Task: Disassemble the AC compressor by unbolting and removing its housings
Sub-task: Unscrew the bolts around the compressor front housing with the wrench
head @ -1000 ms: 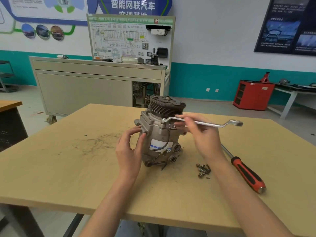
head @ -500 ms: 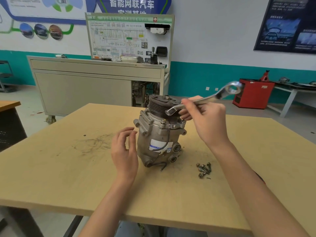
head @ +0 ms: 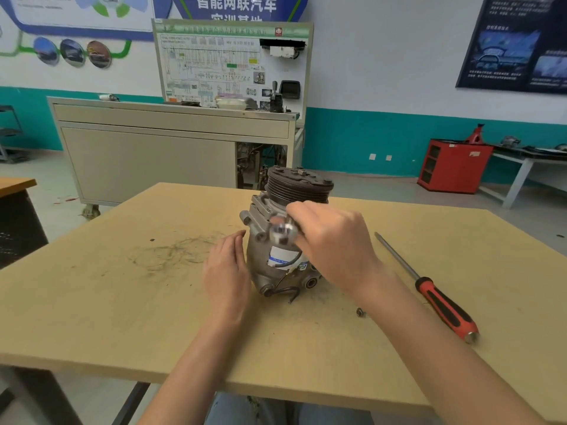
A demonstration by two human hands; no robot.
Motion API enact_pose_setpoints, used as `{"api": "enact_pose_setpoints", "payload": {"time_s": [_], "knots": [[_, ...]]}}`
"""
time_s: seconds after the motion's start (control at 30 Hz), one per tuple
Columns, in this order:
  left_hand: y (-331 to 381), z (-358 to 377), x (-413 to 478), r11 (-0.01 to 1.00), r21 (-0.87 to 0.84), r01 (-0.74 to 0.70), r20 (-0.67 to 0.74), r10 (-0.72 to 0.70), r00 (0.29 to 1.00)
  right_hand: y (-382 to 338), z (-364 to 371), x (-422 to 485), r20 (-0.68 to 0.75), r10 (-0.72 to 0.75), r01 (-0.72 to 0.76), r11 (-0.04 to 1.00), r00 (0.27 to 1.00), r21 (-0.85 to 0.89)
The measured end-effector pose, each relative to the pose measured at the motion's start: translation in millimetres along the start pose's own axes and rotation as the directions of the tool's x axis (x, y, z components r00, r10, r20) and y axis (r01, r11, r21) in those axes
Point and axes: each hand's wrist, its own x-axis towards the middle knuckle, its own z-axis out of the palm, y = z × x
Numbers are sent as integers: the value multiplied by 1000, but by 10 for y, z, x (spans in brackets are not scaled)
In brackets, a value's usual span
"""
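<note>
Tan wooden tabletop [head: 122,302], grey metal AC compressor [head: 263,265] upright, right hand [head: 334,243] fingers clamped round silver metal wrench [head: 280,233], left hand [head: 227,271] fingers straight and together, tips just beside its housing.

Screwdriver [head: 441,302] right of compressor [head: 285,240]

The person is wearing faded blue denim trousers [head: 236,409], showing at the bottom of the view as 2 legs with a dark gap between them. A small speckled patch is showing on the cloth, too blurred to make out. The left hand [head: 225,271] and right hand [head: 334,243] are going bare. The left forearm [head: 196,357] and right forearm [head: 429,332] are showing uncovered down to the picture's edge.
</note>
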Motion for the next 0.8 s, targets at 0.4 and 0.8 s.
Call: {"api": "enact_pose_setpoints", "payload": {"time_s": [0.4,0.8], "knots": [[15,22,-29,981,-193,23,177,11,984,643,153,-356,721,503,-554,-466,476,690],[14,-13,-53,976,-209,62,289,1,957,125,-187,280,294,240,-277,956,925,93]]}}
